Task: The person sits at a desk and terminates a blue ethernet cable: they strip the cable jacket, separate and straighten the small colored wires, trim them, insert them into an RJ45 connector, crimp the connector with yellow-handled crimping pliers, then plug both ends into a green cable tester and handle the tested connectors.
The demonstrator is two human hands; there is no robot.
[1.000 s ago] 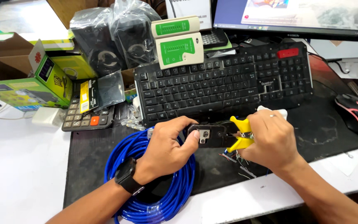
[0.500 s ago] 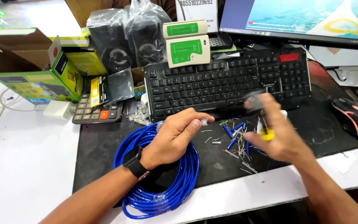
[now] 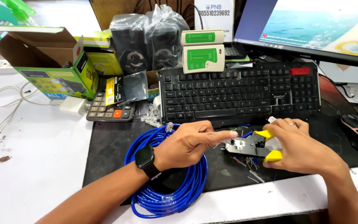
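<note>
a yellow-handled metal crimping tool (image 3: 251, 146) is gripped in the right hand (image 3: 301, 145), fingers closed round its handles, above the black desk mat (image 3: 112, 141) just in front of the black keyboard (image 3: 241, 93). the left hand (image 3: 187, 143) (a black smartwatch (image 3: 146, 159) on its wrist) is loosely curled, forefinger stretched to the tool's head, over a coiled blue network cable (image 3: 166, 186).
</note>
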